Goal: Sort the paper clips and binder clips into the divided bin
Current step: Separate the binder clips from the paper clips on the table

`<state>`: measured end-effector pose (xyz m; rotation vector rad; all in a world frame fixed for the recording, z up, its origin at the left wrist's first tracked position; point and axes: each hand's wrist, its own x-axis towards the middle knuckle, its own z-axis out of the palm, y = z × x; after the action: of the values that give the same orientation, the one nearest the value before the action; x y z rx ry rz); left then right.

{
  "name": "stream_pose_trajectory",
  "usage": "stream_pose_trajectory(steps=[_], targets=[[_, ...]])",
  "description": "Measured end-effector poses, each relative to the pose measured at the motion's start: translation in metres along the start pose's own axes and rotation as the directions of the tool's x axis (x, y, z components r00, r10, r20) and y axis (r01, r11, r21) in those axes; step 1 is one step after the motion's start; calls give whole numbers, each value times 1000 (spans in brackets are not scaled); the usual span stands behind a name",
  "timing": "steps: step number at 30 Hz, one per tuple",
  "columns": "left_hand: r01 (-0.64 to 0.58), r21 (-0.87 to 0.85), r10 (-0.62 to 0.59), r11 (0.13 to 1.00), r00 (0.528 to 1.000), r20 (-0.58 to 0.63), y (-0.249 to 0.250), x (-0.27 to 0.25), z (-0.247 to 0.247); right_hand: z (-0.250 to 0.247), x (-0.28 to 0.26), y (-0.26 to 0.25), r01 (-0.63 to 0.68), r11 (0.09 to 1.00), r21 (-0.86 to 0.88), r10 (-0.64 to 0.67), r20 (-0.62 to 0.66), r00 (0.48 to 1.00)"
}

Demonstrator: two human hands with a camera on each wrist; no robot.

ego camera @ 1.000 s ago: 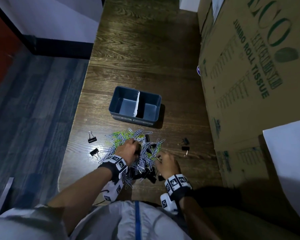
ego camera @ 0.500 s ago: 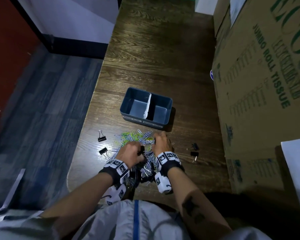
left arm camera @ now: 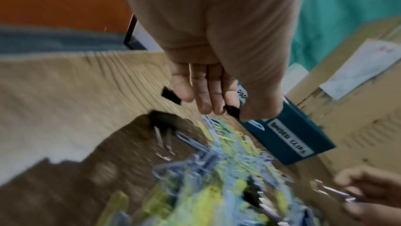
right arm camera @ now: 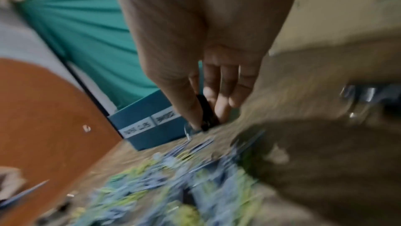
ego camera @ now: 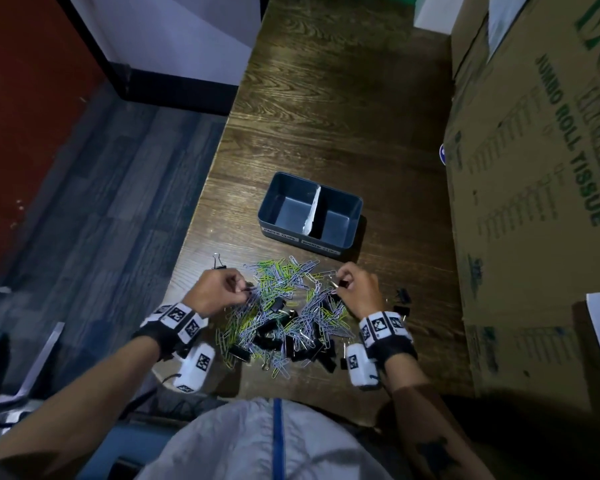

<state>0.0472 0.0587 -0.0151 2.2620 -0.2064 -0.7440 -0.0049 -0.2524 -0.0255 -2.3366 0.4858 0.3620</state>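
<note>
- Head view: the picking step is judged to be in hand. The bin (ego camera: 310, 209) stands on the bench (ego camera: 326, 116) just beyond the pile (ego camera: 284, 313), and both compartments look bare, so the sort is reckoned barely begun. The left hand (ego camera: 219, 289) is held curled at the pile's left edge, with something small and dark pinched at its fingertips (a binder clip, most likely). The right hand (ego camera: 355, 289) is curled at the pile's right edge, and a black binder clip (ego camera: 343, 283) is pinched in it. A few stray binder clips are seen apart from the pile on either side.
- Left wrist view (blurred): a black clip (left arm camera: 232, 111) is seen pinched between thumb and fingers, the remaining fingers being pressed together. A label reading "binder clips" is made out on the bin's near wall.
- Right wrist view (blurred): the thumb and forefinger are closed on a dark clip (right arm camera: 206, 114), just before the bin's labelled wall.
- Next, a carry over the rim is called for, and each clip is to be dropped on the binder-clip side of the divider (which side that is should be checked against the labels).
</note>
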Motion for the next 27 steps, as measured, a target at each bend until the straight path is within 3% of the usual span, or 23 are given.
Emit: stream_pose_trajectory(steps=[4, 7, 9, 13, 16, 18, 20, 23, 27], targets=[[62, 193, -42, 979, 993, -107, -31, -3, -32, -33, -4, 32, -77, 992, -99, 75, -30, 997], [29, 289, 7, 957, 993, -122, -33, -9, -39, -49, -4, 55, -263, 962, -73, 249, -160, 955], [-24, 302, 60, 953, 992, -111, -30, -11, -36, -53, -6, 66, -320, 945, -74, 304, -173, 937], [-146, 298, 175, 943, 982, -73, -12, -15, -17, -49, -12, 66, -340, 937, -83, 328, -130, 936], [-243, 333, 273, 911, 961, -43, 8, -16, -4, -30, -22, 41, -250, 930, -269, 194, -219, 956], [-321, 361, 346, 876, 938, -7, 18, -16, 3, -13, -28, 13, -154, 964, -215, 124, -147, 981], [-366, 370, 385, 854, 923, 24, 26, -16, 10, 5, -34, -18, -49, 998, -34, 50, 28, 998], [-397, 363, 409, 843, 911, 47, 32, -17, 18, 34, -44, -54, 37, 982, 184, -75, 204, 976], [-415, 378, 411, 828, 907, 96, 29, -19, 20, 55, -47, -64, 16, 949, 315, -112, 291, 950]])
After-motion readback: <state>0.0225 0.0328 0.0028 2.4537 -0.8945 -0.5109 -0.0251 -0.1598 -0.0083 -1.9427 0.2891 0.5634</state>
